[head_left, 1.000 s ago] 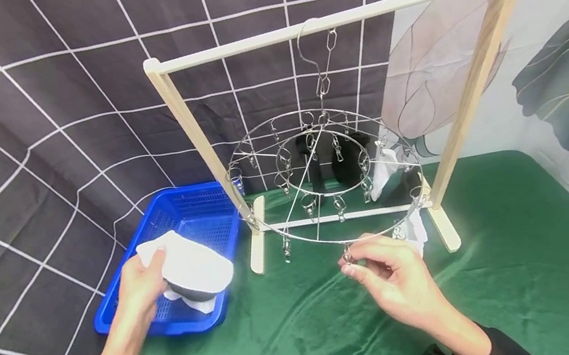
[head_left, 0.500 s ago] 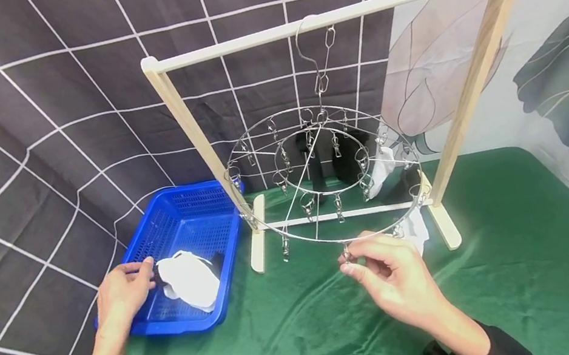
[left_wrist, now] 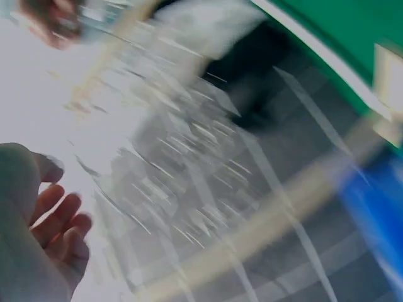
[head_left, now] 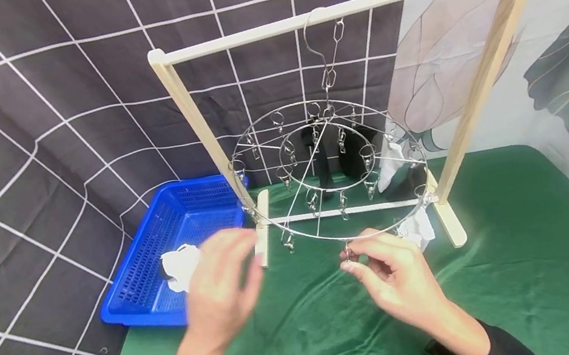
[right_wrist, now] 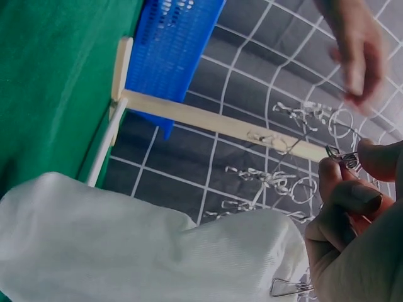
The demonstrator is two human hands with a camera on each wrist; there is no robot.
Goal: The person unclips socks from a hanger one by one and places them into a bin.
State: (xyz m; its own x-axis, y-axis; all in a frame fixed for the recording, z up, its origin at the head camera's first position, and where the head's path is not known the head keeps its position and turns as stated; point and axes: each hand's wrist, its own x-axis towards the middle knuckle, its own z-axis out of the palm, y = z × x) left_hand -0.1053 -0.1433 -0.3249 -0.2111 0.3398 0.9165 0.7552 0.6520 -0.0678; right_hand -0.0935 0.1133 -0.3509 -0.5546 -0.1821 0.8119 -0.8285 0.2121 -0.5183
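My right hand (head_left: 394, 268) pinches a small metal clip (right_wrist: 343, 157) at the near edge of the round wire drying hanger (head_left: 321, 239). Nothing is in my left hand (head_left: 220, 285), which is blurred between the blue basket and the hanger. Its fingers (left_wrist: 60, 220) are loosely bent in the left wrist view. A white sock (head_left: 181, 266) lies in the blue plastic basket (head_left: 134, 313), partly hidden behind that hand. Another white sock (right_wrist: 101, 239) hangs from a clip close to my right hand.
The hanger hooks over the top bar (head_left: 263, 32) of a wooden stand (head_left: 489, 67). Dark cloth pieces (head_left: 355, 154) and a white one (head_left: 389, 165) hang at its back. Several bare clips dangle around the rings. Green cloth (head_left: 297, 335) covers the table.
My left hand let go of the white sock into the basket, drew off left, then swung right toward the hanger. The right hand keeps its pinch on the clip. The view shifted slightly.
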